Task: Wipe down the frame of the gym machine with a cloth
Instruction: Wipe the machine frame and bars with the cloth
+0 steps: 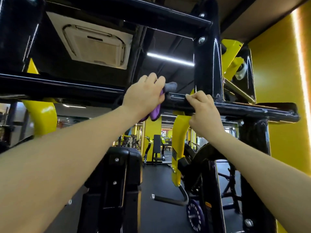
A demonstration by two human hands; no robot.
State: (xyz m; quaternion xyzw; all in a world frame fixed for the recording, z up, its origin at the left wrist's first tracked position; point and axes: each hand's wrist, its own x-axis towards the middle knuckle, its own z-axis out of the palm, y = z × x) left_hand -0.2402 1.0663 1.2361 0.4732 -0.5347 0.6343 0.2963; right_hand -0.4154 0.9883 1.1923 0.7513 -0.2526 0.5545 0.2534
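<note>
A black horizontal crossbar point(67, 86) of the gym machine frame runs across the view above head height. My left hand point(144, 95) grips a purple and grey cloth point(155, 113) and presses it against the bar; a grey corner sticks up past my fingers and a purple fold hangs below my wrist. Just to the right, my right hand point(202, 108) curls its fingers over the same bar. A black upright post point(207, 64) joins the bar right of both hands.
Yellow lever arms point(178, 148) and a black padded seat back point(121, 174) stand below the bar. A weight plate point(196, 217) and a curved handle point(170, 199) sit low at centre right. A yellow wall point(284, 81) is on the right, with more gym machines behind.
</note>
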